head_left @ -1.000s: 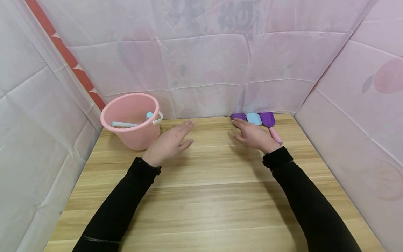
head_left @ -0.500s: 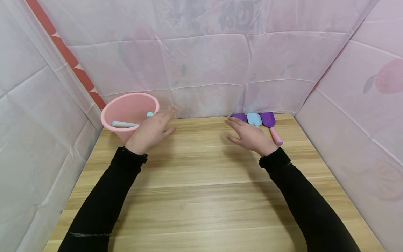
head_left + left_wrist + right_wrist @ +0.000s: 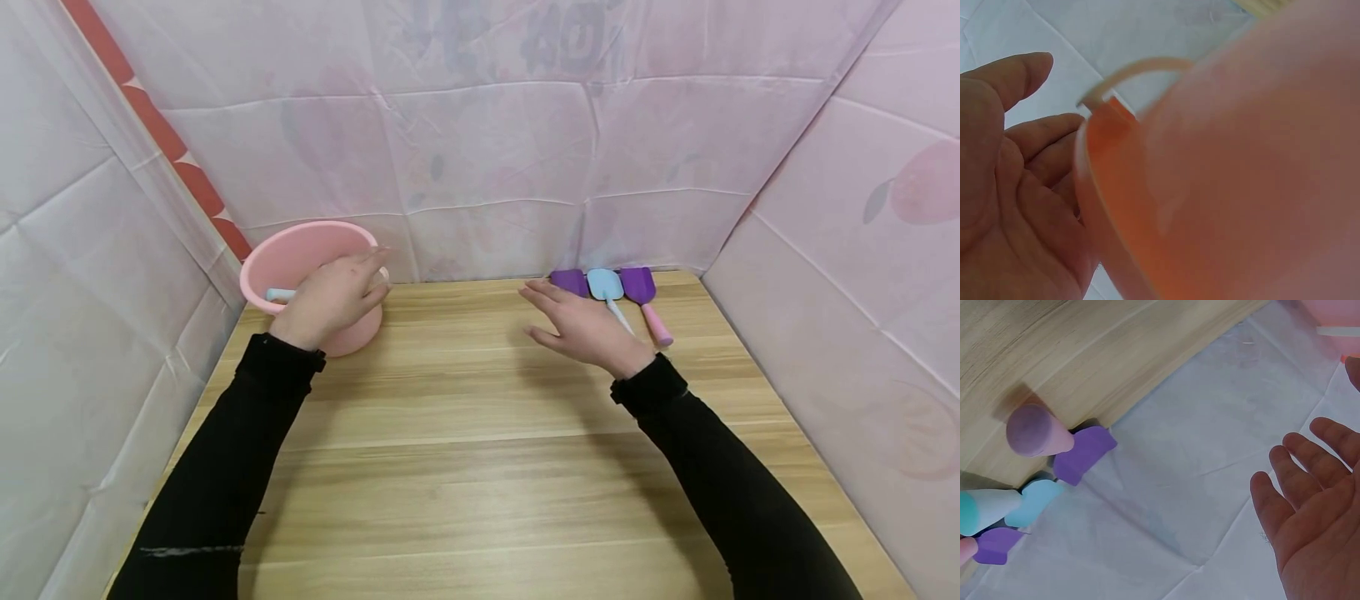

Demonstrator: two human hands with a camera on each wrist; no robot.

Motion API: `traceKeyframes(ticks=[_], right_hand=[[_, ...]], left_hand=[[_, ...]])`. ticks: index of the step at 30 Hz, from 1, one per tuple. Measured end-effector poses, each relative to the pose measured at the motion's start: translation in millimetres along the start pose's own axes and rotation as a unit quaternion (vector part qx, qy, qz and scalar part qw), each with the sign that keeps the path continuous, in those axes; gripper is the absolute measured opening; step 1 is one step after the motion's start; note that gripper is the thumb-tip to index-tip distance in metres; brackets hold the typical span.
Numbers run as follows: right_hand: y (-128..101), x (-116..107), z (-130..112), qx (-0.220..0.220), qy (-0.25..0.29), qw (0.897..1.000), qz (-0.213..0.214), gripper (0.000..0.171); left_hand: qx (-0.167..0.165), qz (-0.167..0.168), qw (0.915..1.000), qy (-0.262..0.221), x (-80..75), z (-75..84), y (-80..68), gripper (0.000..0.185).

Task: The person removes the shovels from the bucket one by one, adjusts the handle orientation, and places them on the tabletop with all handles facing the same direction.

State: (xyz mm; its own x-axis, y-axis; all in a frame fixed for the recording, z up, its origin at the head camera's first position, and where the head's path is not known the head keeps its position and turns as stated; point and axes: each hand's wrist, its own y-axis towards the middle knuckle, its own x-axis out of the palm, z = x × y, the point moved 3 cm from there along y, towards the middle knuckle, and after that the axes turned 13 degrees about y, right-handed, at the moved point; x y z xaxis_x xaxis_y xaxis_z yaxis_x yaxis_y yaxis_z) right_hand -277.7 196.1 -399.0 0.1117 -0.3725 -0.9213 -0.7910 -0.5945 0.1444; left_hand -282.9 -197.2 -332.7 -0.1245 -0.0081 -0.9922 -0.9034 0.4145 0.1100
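In the head view a pink bucket (image 3: pixel 363 332) stands at the table's back left, a pale blue rod-like thing (image 3: pixel 280 294) showing inside. My left hand (image 3: pixel 327 302) overlaps its near rim, fingers extended and thumb apart. Up close in the left wrist view, its fingers lie right at the rim of the bucket (image 3: pixel 1241 175), beside the bucket's handle (image 3: pixel 1141 65). My right hand (image 3: pixel 585 327) holds nothing, fingers straight above the table. Behind it lie a purple spatula (image 3: pixel 568 281), partly hidden, a light blue spatula (image 3: pixel 604 284) and another purple spatula (image 3: pixel 638 285) with a pink handle.
The wooden table (image 3: pixel 450 483) ends at the back against a pale pink printed cloth (image 3: pixel 480 150). More cloth stands as walls on the left (image 3: pixel 75 292) and right (image 3: pixel 847 250).
My left hand has moved left, from beside the bucket to over its near rim. The right hand has shifted slightly left, uncovering more of the light blue spatula's handle.
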Motion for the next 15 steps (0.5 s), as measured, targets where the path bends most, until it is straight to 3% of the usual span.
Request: traceKeyframes(ticks=[2, 7, 11, 15], right_hand=[[-0.3, 0.1, -2.3, -0.006, -0.005, 1.0, 0.002, 0.075], [-0.3, 1.0, -6.9, -0.019, -0.007, 1.0, 0.002, 0.075], [-0.5, 2.1, -9.2, -0.025, 0.001, 1.0, 0.0, 0.075], [-1.1, 3.4, -12.6, -0.029, -0.001, 1.0, -0.005, 0.075]], left_hand=[[-0.003, 0.008, 1.0, 0.002, -1.2, -4.1, -0.8, 0.056], [-0.011, 0.027, 0.9995, -0.013, -4.8, -13.1, -0.8, 0.021], [-0.012, 0.034, 0.9991, -0.022, -8.6, -18.8, -1.1, 0.027], [0.02, 0.042, 0.9989, -0.003, -12.8, -22.1, -1.5, 0.035]])
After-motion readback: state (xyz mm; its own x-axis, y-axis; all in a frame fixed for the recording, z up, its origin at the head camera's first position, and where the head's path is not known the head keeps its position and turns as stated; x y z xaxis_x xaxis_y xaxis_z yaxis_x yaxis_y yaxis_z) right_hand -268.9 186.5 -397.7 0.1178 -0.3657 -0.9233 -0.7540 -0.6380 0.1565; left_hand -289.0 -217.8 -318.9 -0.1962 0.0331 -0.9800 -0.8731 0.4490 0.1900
